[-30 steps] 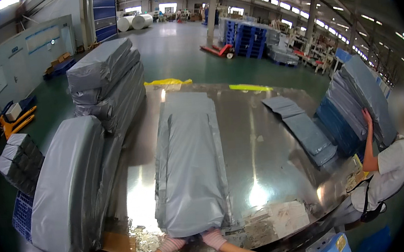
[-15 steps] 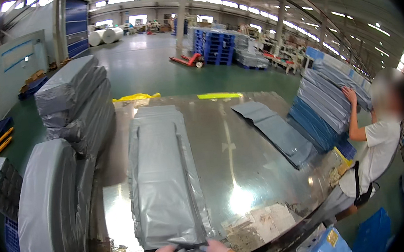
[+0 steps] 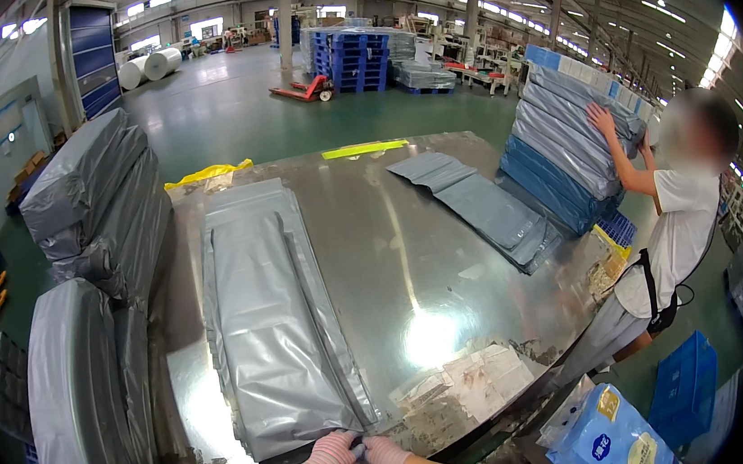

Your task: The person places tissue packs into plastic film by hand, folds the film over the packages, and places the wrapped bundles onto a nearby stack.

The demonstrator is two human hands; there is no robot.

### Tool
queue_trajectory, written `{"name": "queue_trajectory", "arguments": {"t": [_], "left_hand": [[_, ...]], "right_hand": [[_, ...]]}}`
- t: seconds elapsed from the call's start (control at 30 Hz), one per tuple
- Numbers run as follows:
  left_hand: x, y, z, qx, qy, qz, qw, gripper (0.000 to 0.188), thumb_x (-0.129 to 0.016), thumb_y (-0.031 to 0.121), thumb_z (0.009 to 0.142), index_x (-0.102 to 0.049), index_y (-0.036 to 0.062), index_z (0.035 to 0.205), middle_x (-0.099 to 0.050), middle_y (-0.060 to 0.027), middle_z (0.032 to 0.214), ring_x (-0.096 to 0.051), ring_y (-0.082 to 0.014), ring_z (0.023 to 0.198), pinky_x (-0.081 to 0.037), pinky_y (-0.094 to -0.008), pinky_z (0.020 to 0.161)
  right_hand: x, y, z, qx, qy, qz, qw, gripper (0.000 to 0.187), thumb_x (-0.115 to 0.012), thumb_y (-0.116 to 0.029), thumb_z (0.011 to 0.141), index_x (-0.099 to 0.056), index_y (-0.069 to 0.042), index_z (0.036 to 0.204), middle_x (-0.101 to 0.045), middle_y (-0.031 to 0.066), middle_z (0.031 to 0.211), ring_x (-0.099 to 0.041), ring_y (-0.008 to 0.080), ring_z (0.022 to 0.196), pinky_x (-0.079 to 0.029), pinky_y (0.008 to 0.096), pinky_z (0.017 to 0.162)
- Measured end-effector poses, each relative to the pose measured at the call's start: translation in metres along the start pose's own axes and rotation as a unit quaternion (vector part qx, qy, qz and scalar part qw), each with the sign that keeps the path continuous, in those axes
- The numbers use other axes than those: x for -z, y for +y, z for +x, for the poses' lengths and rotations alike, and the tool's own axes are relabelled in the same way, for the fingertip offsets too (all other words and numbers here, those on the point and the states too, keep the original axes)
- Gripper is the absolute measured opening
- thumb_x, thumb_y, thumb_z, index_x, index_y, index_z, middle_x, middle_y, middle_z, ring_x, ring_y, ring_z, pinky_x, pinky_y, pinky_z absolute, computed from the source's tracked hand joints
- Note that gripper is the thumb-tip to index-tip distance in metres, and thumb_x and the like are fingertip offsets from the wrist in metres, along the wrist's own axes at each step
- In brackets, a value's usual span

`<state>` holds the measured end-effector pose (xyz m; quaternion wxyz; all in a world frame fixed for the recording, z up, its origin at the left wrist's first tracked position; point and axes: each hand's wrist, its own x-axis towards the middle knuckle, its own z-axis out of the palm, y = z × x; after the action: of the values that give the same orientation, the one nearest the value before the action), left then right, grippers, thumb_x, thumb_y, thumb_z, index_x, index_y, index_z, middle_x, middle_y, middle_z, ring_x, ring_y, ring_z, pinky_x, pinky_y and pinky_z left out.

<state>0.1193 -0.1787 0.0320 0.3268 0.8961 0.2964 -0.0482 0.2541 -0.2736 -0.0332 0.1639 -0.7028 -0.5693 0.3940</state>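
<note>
A flat stack of grey plastic bags [image 3: 269, 333] lies lengthwise on the metal table [image 3: 365, 260] in front of me. At its near edge, my left hand [image 3: 330, 455], in a striped glove, is closed on the bags' near right corner. Right beside it is my right hand [image 3: 384, 455], also gloved, its fingers pinched on a bit of the same grey plastic. The two hands almost touch, and their fingertips are partly hidden. A dark strip shows under the stack's near edge.
Tall piles of wrapped grey bundles [image 3: 89, 388] stand along the left. Another flat grey stack [image 3: 482, 207] lies on the table's right, beside a high pile [image 3: 553, 149] that a co-worker [image 3: 678, 218] touches. A blue package [image 3: 610, 438] and blue crate [image 3: 682, 385] are at the near right.
My hands have come together, the left moving right toward the stack's near right corner. My view has shifted, and the co-worker's hands remain on the pile.
</note>
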Motion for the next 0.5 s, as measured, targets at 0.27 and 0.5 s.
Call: {"name": "queue_trajectory", "arguments": {"t": [0.27, 0.5], "left_hand": [[-0.003, 0.015, -0.008, 0.003, 0.041, 0.023, 0.999, 0.036, -0.055, 0.036, 0.082, -0.060, 0.0072, 0.103, -0.060, -0.0205, 0.099, -0.057, -0.0340, 0.095, -0.047, -0.0425, 0.082], [-0.014, 0.011, -0.017, -0.044, 0.090, 0.036, 0.994, 0.025, -0.057, 0.029, 0.080, -0.059, 0.0073, 0.093, -0.061, -0.0155, 0.081, -0.060, -0.0341, 0.079, -0.049, -0.0427, 0.070]], "right_hand": [[0.011, 0.000, -0.006, 0.041, -0.018, 0.045, 0.998, 0.020, -0.052, -0.015, 0.077, -0.060, -0.001, 0.087, -0.061, 0.0232, 0.076, -0.060, 0.0383, 0.075, -0.048, 0.0413, 0.070], [-0.004, 0.016, -0.004, 0.047, -0.025, 0.172, 0.984, 0.019, -0.053, -0.015, 0.082, -0.061, 0.000, 0.091, -0.064, 0.0177, 0.075, -0.060, 0.0268, 0.069, -0.048, 0.0358, 0.068]]}}
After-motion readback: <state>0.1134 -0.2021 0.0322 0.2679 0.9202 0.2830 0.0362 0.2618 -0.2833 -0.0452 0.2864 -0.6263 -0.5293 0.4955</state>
